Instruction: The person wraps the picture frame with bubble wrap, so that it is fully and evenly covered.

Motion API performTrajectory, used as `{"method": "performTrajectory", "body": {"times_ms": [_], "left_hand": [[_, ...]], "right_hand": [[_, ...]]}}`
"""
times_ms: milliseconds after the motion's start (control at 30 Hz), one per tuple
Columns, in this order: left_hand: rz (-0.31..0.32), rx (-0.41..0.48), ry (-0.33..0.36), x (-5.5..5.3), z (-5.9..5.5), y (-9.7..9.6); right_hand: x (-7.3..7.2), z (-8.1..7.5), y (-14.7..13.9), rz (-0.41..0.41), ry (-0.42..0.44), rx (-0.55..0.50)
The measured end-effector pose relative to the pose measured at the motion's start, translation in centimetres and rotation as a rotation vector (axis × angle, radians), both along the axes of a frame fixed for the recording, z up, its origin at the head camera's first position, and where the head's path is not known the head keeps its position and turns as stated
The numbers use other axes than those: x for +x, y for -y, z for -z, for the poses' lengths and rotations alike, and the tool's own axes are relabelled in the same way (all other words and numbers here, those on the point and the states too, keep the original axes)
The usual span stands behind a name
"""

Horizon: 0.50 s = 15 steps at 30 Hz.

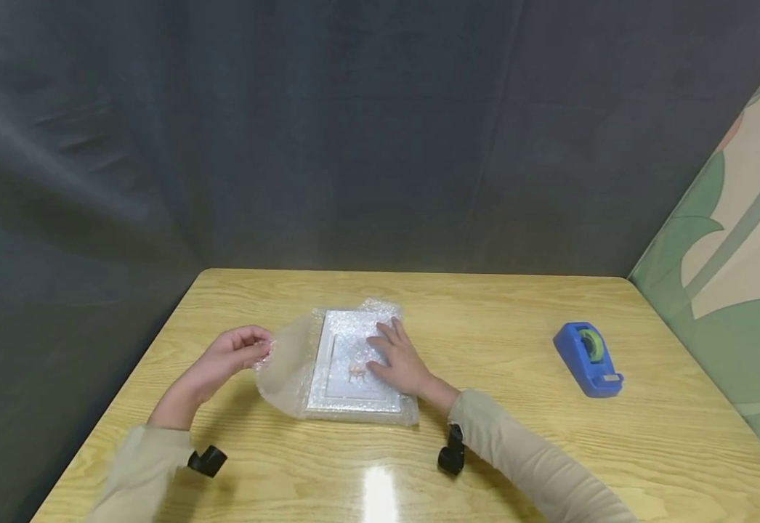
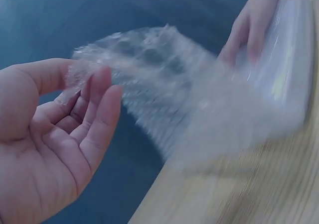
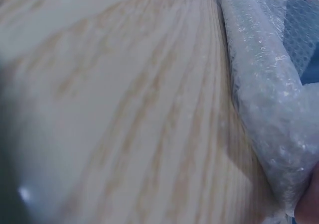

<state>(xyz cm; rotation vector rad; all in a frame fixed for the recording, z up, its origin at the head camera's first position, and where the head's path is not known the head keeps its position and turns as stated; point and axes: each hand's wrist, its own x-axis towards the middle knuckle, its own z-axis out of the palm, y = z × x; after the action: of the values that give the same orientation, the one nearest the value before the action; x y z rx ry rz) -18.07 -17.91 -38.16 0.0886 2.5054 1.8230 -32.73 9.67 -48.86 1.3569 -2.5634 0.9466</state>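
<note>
A white picture frame [image 1: 324,363] lies on the table inside clear bubble wrap [image 1: 288,363], a small chair-like picture showing through. At the left, my left hand [image 1: 236,351] pinches the loose end of the wrap between thumb and fingers and lifts it off the wood. In the left wrist view the raised bubble wrap [image 2: 159,89] stretches from that hand [image 2: 65,119] toward the frame. My right hand [image 1: 402,363] rests with spread fingers on the wrapped frame's right half. The right wrist view shows the wrapped edge [image 3: 264,94], with only a sliver of hand at the lower right.
A blue tape dispenser [image 1: 589,363] with a greenish roll stands on the right part of the wooden table [image 1: 498,327]. Behind the table hangs a dark curtain [image 1: 380,145]. A flower-patterned panel [image 1: 740,290] borders the right side.
</note>
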Motion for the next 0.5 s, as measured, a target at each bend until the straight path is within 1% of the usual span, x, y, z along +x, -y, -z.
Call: {"method": "performTrajectory", "body": {"times_ms": [100,167,300,400,500], "left_hand": [[0.011,0.024,0.01,-1.0,0.0,-2.5],[0.024,0.047,0.025,-1.6,0.3,-4.1],[0.094,0.077,0.045,-2.7,1.3,-6.8],[0.138,0.087,0.052,-3.4,2.4,-8.3],[0.15,0.08,0.054,-4.0,3.2,-9.4]], "right_hand": [[0.1,-0.1,0.1,0.005,0.012,0.017],[0.1,-0.1,0.1,0.012,0.016,0.035],[0.1,-0.1,0.2,0.02,-0.003,0.04],[0.1,0.0,0.2,0.024,-0.025,0.039],[0.1,0.1,0.2,0.032,-0.046,0.047]]}}
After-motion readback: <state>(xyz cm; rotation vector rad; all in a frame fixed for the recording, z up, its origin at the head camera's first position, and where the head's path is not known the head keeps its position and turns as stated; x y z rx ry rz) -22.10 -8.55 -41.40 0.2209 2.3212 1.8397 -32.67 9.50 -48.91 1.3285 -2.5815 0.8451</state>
